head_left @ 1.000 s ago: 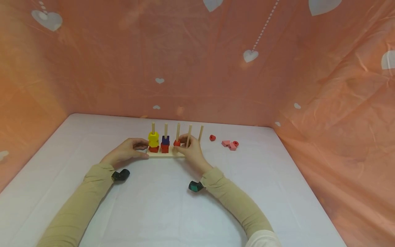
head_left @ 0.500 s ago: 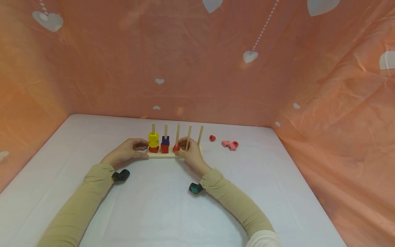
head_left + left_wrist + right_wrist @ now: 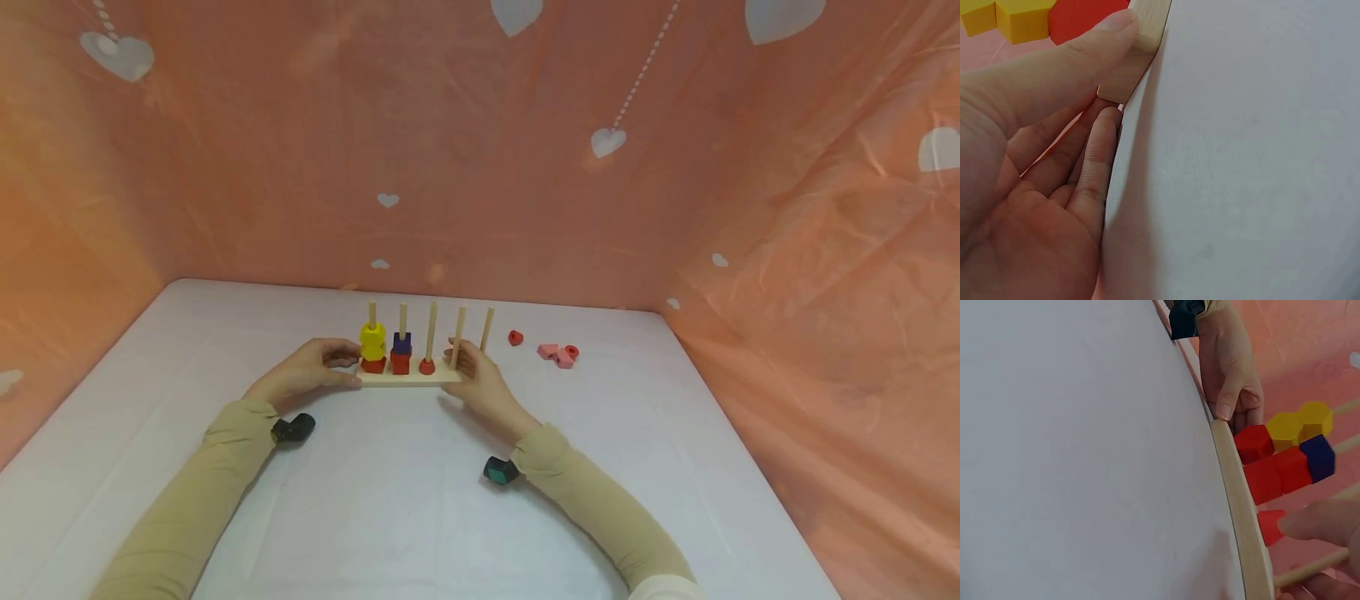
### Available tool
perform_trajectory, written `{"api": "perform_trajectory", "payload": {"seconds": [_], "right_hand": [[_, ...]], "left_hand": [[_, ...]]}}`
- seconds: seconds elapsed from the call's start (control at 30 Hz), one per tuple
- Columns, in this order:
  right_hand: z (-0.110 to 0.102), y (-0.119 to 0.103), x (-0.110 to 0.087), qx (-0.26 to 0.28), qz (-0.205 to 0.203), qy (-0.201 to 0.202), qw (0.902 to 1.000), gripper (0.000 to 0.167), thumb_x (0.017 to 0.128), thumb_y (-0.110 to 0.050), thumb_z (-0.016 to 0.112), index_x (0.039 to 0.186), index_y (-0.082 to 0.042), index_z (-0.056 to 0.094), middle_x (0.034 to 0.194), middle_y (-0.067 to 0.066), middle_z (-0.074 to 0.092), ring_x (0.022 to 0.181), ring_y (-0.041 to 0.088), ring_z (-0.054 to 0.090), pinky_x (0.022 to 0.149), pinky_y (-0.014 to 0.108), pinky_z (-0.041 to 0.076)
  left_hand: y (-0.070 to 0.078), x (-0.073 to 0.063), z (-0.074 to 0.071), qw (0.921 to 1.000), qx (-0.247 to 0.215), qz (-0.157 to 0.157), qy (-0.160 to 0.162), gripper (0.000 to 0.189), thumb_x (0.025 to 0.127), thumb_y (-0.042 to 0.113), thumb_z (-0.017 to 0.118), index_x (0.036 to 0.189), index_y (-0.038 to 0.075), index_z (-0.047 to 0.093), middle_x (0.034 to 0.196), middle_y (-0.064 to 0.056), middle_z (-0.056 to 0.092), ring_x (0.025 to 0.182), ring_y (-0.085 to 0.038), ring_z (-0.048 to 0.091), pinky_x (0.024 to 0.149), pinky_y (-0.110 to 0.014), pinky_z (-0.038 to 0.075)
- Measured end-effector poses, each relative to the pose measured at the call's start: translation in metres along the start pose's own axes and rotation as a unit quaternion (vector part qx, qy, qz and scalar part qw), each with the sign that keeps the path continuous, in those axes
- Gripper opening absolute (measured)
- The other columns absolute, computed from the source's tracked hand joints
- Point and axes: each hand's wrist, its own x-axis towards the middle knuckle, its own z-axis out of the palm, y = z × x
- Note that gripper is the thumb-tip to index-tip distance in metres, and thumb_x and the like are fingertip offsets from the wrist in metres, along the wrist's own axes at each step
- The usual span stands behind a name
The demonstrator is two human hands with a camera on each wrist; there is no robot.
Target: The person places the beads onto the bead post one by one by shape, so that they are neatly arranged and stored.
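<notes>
Loading step, by the look of it: one bead per move onto the pegs. The wooden base [image 3: 408,379] sits toward the far edge of the bench [image 3: 360,500], about midway between its left and right edges.

Counting from the left edge: first peg [image 3: 372,312] has a red block [image 3: 373,365] under two yellow beads [image 3: 372,342]; second peg [image 3: 403,320] has red pieces [image 3: 401,363] under a blue block [image 3: 402,342]; third peg [image 3: 431,333] has one small red bead [image 3: 427,367] right down at the base. Fourth peg [image 3: 459,329] and fifth peg [image 3: 487,328] show nothing threaded, but the right hand hides the foot of the fifth.

My left hand [image 3: 311,367] grips the base's left end, thumb on the front corner, fingers behind. My right hand [image 3: 483,385] is spread around the fourth peg, pinching nothing; can't tell if it touches the base.

I'd call that bead seated. Next move calls for backing the right hand out without knocking the tall bare pegs, then going to the loose red bead [image 3: 515,337], or the pink blocks [image 3: 548,352] and red ring [image 3: 572,352] nearer the bench's right edge. Hole must line up. Left brace is worth having.
</notes>
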Motion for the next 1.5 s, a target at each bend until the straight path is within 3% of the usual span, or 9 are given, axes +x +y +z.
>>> {"api": "perform_trajectory", "payload": {"seconds": [0.13, 0.27, 0.47, 0.57, 0.8, 1.03, 1.2, 1.5], "right_hand": [[-0.012, 0.005, -0.013, 0.004, 0.002, -0.018, 0.9998, 0.071, 0.081, 0.008, 0.068, 0.143, 0.004, 0.034, 0.137, 0.025, 0.046, 0.13, 0.035, 0.042, 0.108, 0.041, 0.034], [-0.026, -0.011, -0.029, 0.001, -0.013, -0.035, 0.9993, 0.065, 0.082, 0.011, 0.065, 0.14, 0.009, 0.036, 0.134, 0.032, 0.046, 0.128, 0.042, 0.041, 0.108, 0.048, 0.032], [-0.05, -0.024, -0.042, -0.019, -0.046, -0.012, 0.9987, 0.049, 0.082, 0.013, 0.065, 0.126, 0.015, 0.046, 0.123, 0.034, 0.052, 0.117, 0.046, 0.048, 0.101, 0.053, 0.039], [-0.063, -0.034, -0.044, -0.03, -0.044, 0.007, 0.9986, 0.045, 0.082, 0.014, 0.065, 0.123, 0.017, 0.048, 0.121, 0.035, 0.052, 0.116, 0.048, 0.049, 0.1, 0.056, 0.039], [-0.091, -0.001, -0.022, -0.046, -0.067, 0.073, 0.994, 0.046, 0.08, 0.013, 0.068, 0.123, 0.014, 0.051, 0.12, 0.031, 0.055, 0.115, 0.045, 0.05, 0.099, 0.056, 0.04], [-0.104, 0.023, 0.0, -0.135, -0.084, 0.126, 0.9793, 0.042, 0.08, 0.007, 0.071, 0.12, 0.005, 0.059, 0.116, 0.018, 0.063, 0.11, 0.032, 0.057, 0.094, 0.047, 0.046], [-0.109, 0.032, 0.013, -0.17, -0.068, 0.126, 0.975, 0.041, 0.08, 0.006, 0.07, 0.119, 0.003, 0.061, 0.116, 0.017, 0.064, 0.111, 0.029, 0.056, 0.094, 0.045, 0.045], [-0.116, 0.046, 0.033, -0.201, -0.028, 0.082, 0.9759, 0.043, 0.081, 0.004, 0.071, 0.123, 0.003, 0.059, 0.115, 0.021, 0.063, 0.115, 0.031, 0.053, 0.103, 0.046, 0.037]], "left_hand": [[0.001, 0.0, 0.0, 0.9999, -0.004, -0.01, 0.005, 0.072, 0.076, 0.022, 0.082, 0.134, -0.003, 0.047, 0.135, -0.022, 0.049, 0.123, -0.034, 0.048, 0.104, -0.042, 0.038], [0.001, -0.002, -0.001, 0.9999, -0.004, -0.009, 0.004, 0.072, 0.078, 0.021, 0.081, 0.135, -0.005, 0.045, 0.135, -0.023, 0.048, 0.124, -0.036, 0.047, 0.105, -0.042, 0.037], [0.003, -0.003, -0.001, 1.0, -0.007, -0.003, 0.004, 0.069, 0.079, 0.019, 0.079, 0.134, -0.005, 0.046, 0.136, -0.022, 0.048, 0.124, -0.035, 0.046, 0.106, -0.045, 0.036], [0.004, -0.004, -0.001, 0.9998, -0.015, -0.011, 0.008, 0.069, 0.079, 0.019, 0.079, 0.135, -0.003, 0.045, 0.137, -0.021, 0.047, 0.126, -0.035, 0.044, 0.106, -0.044, 0.035], [0.002, -0.004, -0.001, 0.9996, -0.016, -0.019, 0.009, 0.07, 0.079, 0.019, 0.079, 0.136, -0.003, 0.044, 0.138, -0.022, 0.046, 0.126, -0.035, 0.044, 0.106, -0.044, 0.036], [0.003, -0.004, 0.001, 0.9998, -0.01, -0.012, 0.007, 0.07, 0.078, 0.02, 0.08, 0.135, -0.003, 0.046, 0.136, -0.021, 0.047, 0.124, -0.035, 0.046, 0.105, -0.043, 0.037], [0.002, -0.002, 0.003, 1.0, 0.001, -0.004, 0.006, 0.069, 0.078, 0.021, 0.08, 0.134, -0.004, 0.047, 0.135, -0.022, 0.049, 0.123, -0.035, 0.048, 0.105, -0.042, 0.038], [0.003, -0.001, 0.004, 1.0, -0.003, -0.006, 0.006, 0.068, 0.08, 0.018, 0.079, 0.135, -0.004, 0.045, 0.136, -0.022, 0.048, 0.124, -0.035, 0.047, 0.104, -0.042, 0.038]]}}
